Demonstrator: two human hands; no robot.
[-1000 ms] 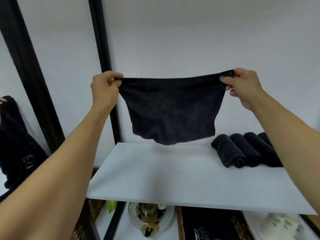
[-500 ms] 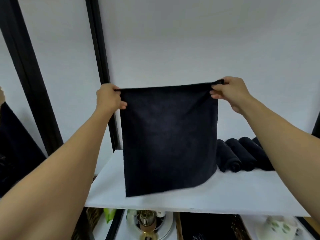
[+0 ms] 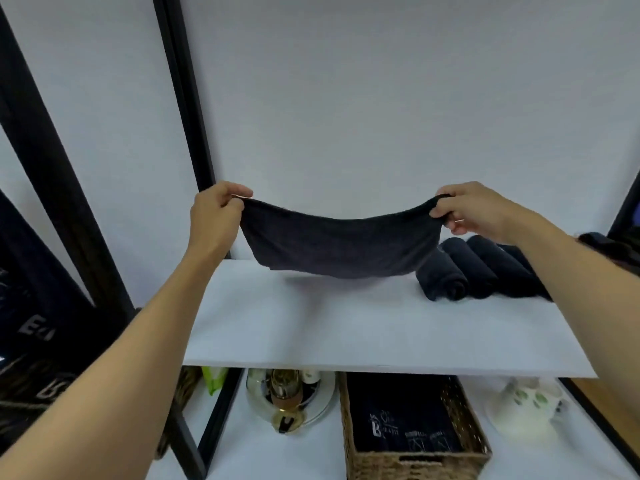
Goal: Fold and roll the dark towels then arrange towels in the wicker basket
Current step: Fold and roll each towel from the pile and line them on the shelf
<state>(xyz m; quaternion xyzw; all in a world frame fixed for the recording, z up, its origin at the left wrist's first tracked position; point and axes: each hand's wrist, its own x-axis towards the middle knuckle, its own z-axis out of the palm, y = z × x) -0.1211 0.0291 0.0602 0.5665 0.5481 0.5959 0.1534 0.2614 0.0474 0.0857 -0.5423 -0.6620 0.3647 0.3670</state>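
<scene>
1. Two-handed here: pinching the dark towel [image 3: 341, 247] by its top corners, clamping one corner between thumb and curled fingers of the left hand [image 3: 216, 216] and doing the same on the other corner with the right hand [image 3: 474, 211].
2. Holding it up in the air in front of the wall [image 3: 381, 116], hands well apart, letting the top edge sag in the middle between them.
3. Dangling the bottom edge low over the back part of the white shelf [image 3: 346, 327], throwing a soft shadow on it. Honestly not managing to tell whether touching the board or just hovering.
4. Hanging the right side of it just beside the rolled towels [image 3: 446, 275], even overlapping the nearest roll from this angle.
5. Seeing those rolls lying side by side on the right of the shelf, touching each other, ends pointing this way. Not counting them, what with the right forearm covering the far ones.
6. Looking lower down: spotting the wicker basket [image 3: 464, 431] sitting below the shelf's right half, carrying flat folded towels [image 3: 401, 417], dark with pale printing.
7. Also noticing a round glass tray [image 3: 322, 407] with an amber bottle [image 3: 285, 393] left of the basket, a white cup [image 3: 526, 407] with green leaves to its right, and a green packet [image 3: 213, 379] poking out by the black frame [image 3: 183, 98].
</scene>
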